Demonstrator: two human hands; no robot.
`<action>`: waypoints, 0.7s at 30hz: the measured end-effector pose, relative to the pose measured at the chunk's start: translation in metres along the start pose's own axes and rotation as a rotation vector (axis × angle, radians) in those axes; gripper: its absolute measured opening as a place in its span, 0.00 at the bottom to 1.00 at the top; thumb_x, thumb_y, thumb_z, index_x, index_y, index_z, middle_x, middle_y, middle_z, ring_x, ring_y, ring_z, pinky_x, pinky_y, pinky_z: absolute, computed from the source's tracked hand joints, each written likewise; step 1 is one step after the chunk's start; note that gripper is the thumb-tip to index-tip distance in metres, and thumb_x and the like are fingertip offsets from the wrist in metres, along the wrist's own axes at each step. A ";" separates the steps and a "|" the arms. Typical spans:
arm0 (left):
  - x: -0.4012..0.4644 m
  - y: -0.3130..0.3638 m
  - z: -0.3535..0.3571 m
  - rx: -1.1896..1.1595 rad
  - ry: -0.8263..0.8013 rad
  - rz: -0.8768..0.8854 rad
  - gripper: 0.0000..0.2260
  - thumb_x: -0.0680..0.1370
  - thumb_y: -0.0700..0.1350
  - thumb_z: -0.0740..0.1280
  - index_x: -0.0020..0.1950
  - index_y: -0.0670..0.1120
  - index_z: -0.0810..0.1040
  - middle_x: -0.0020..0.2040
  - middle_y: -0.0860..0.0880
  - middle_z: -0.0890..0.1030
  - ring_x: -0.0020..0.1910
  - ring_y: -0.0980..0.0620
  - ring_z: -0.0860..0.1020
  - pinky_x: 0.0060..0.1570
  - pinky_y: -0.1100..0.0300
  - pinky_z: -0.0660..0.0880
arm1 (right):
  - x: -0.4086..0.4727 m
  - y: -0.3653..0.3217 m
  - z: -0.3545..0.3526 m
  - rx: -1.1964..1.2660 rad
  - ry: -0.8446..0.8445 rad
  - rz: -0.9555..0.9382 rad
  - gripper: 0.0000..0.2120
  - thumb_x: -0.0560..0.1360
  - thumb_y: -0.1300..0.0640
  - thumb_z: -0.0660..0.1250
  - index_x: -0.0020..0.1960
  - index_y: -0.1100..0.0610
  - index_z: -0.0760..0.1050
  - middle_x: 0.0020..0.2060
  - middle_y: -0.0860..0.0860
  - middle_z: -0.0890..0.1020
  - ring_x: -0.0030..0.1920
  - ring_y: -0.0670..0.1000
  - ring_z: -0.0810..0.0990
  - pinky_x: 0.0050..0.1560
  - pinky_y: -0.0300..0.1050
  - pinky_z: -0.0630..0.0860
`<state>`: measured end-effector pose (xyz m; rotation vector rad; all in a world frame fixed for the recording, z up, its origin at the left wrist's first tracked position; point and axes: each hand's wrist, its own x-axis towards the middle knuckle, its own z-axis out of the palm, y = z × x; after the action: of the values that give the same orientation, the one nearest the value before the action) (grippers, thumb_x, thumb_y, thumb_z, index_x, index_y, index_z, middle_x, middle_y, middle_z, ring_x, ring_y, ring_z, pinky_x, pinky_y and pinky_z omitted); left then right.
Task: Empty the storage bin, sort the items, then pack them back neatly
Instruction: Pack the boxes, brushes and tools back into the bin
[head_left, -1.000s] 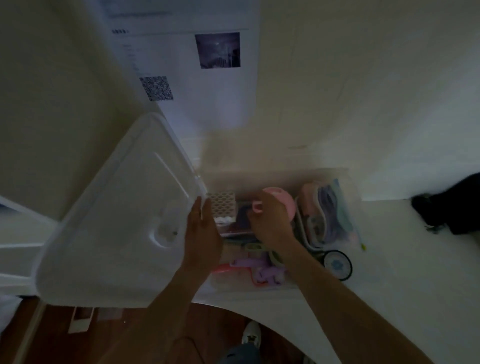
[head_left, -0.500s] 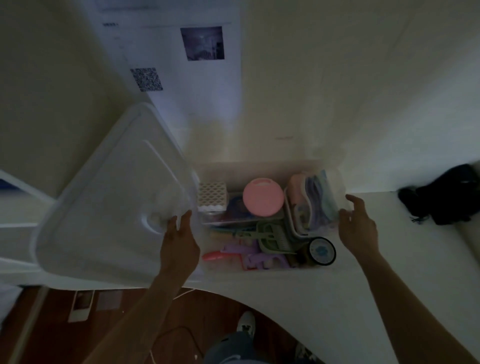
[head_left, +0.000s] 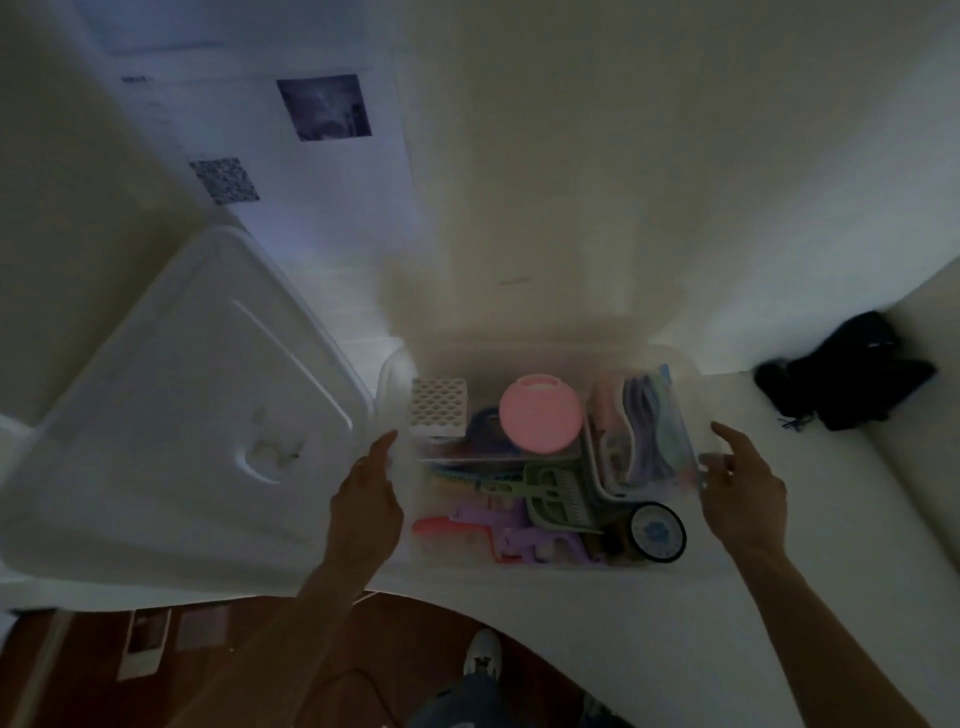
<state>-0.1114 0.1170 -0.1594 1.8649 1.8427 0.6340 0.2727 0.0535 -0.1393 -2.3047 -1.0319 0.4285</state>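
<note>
I am bracketing the storage bin (head_left: 540, 358), its length running between my left hand (head_left: 366, 499) and right hand (head_left: 743, 493); both are open, gripping nothing.

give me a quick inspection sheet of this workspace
surface: white table, curved front edge
job's things: clear storage bin open and full; pink round case, white lattice block, green comb, purple clips; lid lying left of the bin
clutter: black cloth far right
hands: left hand and right hand open at the bin's sides
cables: dark cord near the floor
surroundings: wall poster, wood floor
</note>
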 end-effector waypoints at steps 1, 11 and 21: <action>-0.001 0.009 0.007 -0.006 -0.007 0.018 0.28 0.77 0.31 0.61 0.75 0.51 0.66 0.60 0.46 0.79 0.57 0.47 0.79 0.54 0.54 0.74 | -0.001 0.009 -0.008 0.002 0.016 0.026 0.26 0.75 0.67 0.64 0.68 0.47 0.71 0.50 0.52 0.86 0.51 0.58 0.83 0.53 0.52 0.78; -0.011 0.082 0.063 -0.005 -0.119 0.171 0.29 0.77 0.30 0.60 0.76 0.50 0.66 0.61 0.45 0.79 0.56 0.44 0.80 0.51 0.51 0.75 | -0.009 0.088 -0.069 0.004 0.153 0.204 0.24 0.77 0.65 0.60 0.69 0.47 0.69 0.52 0.54 0.85 0.50 0.59 0.82 0.52 0.54 0.79; -0.015 0.092 0.071 0.263 -0.139 0.182 0.27 0.77 0.36 0.63 0.76 0.48 0.64 0.58 0.41 0.75 0.42 0.41 0.80 0.38 0.51 0.77 | -0.017 0.062 -0.051 -0.433 0.176 -0.305 0.16 0.79 0.50 0.61 0.62 0.57 0.74 0.59 0.61 0.78 0.54 0.64 0.78 0.51 0.56 0.78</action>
<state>0.0048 0.1015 -0.1602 2.2050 1.7488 0.3211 0.3223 -0.0119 -0.1371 -2.4322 -1.4672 -0.1336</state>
